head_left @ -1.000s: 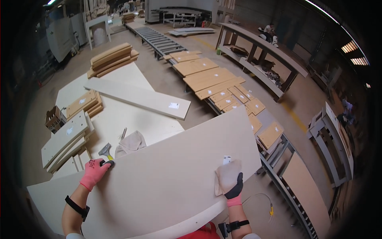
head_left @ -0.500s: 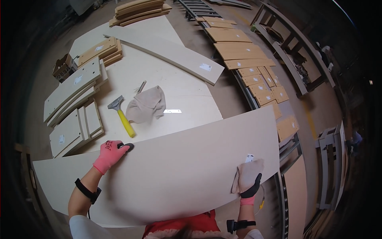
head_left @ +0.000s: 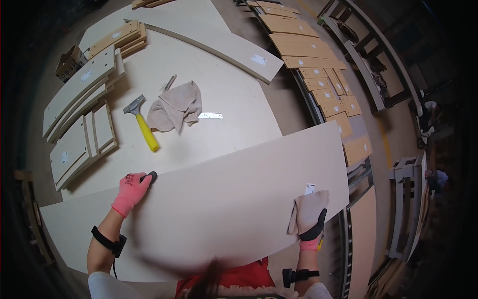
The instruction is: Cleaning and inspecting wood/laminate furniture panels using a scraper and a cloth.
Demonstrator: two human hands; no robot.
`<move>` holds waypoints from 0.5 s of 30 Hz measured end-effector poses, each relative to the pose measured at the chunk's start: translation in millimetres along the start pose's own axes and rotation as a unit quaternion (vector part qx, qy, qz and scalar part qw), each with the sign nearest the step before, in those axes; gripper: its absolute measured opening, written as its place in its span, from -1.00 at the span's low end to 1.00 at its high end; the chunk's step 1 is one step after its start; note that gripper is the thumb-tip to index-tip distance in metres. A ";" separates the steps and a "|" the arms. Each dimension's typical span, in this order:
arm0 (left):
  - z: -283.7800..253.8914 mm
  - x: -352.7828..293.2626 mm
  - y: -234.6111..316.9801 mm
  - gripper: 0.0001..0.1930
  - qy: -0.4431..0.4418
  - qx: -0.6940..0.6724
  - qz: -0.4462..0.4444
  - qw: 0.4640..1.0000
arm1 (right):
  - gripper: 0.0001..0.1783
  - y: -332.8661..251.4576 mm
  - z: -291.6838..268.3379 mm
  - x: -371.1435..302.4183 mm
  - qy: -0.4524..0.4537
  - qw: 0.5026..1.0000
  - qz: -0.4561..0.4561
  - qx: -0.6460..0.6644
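A large off-white panel [head_left: 224, 209] lies across in front of me, its near edge by my red apron [head_left: 234, 274]. My left hand [head_left: 133, 192], in a pink glove with black fingertips, is closed on the panel's far edge. On the right, my right hand [head_left: 314, 226], in a similar glove, holds a folded beige cloth [head_left: 308, 207] against the panel. A white label [head_left: 310, 188] shows just past the cloth. Beyond the far edge lie a scraper with a yellow handle [head_left: 146, 132], a crumpled beige cloth [head_left: 177, 107] and a small metal strip [head_left: 210, 115].
Stacked pale boards [head_left: 79, 104] and wood-coloured boards [head_left: 114, 40] line the table's left side. A long narrow panel [head_left: 209, 47] lies across its far part. To the right, a roller conveyor [head_left: 311, 107] carries several labelled boards. A cardboard box [head_left: 69, 62] stands far left.
The tool and loose cloth sit higher in view, and the gap between the scraper and the panel's far edge has widened. Both hands keep their holds.
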State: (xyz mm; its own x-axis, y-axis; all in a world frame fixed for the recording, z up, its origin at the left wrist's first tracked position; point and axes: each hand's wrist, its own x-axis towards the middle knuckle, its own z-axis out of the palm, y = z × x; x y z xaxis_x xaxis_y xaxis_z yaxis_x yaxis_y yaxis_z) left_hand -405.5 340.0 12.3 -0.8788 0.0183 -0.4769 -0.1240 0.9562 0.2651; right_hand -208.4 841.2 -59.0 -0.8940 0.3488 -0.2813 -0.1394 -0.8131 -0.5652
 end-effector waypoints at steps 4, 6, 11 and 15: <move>16.9 1.0 -8.3 -0.56 0.028 -0.033 -0.022 0.999 | -0.32 -2.6 1.2 0.0 0.025 0.999 0.014 -0.038; 22.8 1.2 -13.8 -0.58 0.010 -0.031 -0.040 0.999 | -0.32 -3.7 3.0 -0.6 0.031 0.999 0.021 -0.035; 30.1 -25.9 -23.1 -0.66 0.217 0.029 0.176 0.960 | -0.32 -3.0 2.2 1.9 0.044 0.998 0.026 -0.043; -21.5 -83.7 31.6 -0.69 0.284 -0.321 0.105 0.898 | -0.32 -8.4 -14.7 -4.9 0.070 0.994 0.006 -0.078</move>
State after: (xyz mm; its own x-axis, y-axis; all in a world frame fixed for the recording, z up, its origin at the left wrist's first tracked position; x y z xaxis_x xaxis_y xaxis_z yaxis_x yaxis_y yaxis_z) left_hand -345.8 362.5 78.6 -0.9845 -0.1477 0.0946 -0.0089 0.5806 0.8141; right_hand -196.5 853.2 -64.3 -0.8255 0.4105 -0.3874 -0.0521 -0.7389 -0.6718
